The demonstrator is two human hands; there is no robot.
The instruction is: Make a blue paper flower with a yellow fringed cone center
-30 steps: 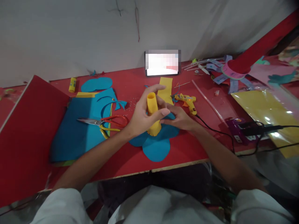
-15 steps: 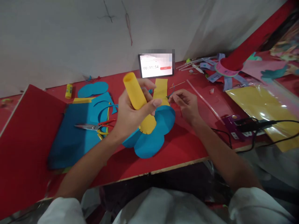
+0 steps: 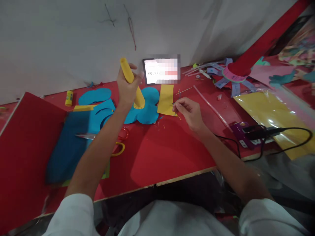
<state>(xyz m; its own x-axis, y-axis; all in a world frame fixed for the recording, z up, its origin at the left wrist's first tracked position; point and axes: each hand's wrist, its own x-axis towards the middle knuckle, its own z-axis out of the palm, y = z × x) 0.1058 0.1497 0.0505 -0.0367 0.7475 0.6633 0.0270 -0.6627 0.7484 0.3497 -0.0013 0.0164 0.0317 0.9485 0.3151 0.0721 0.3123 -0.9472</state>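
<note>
A rolled yellow paper tube (image 3: 127,70) is gripped in my left hand (image 3: 128,87), tilted, its notched lower end against a blue petal-shaped paper piece (image 3: 147,111) near the back of the table. My right hand (image 3: 188,113) is closed in a pinch just right of a flat yellow paper strip (image 3: 165,100); what its fingertips hold is too small to name. Scissors with red and yellow handles (image 3: 118,149) lie partly behind my left forearm, over blue sheets (image 3: 71,141).
A red board (image 3: 27,157) stands at the left, near a glue stick (image 3: 69,98). A tablet (image 3: 159,70) leans on the wall. At the right lie a clear tube (image 3: 211,106), a purple box (image 3: 242,134) with cables and a yellow packet (image 3: 273,121).
My left hand has moved up and left with the yellow tube, and the blue petal piece has shifted the same way, clear of the yellow strip. My right hand stays pinched near the strip.
</note>
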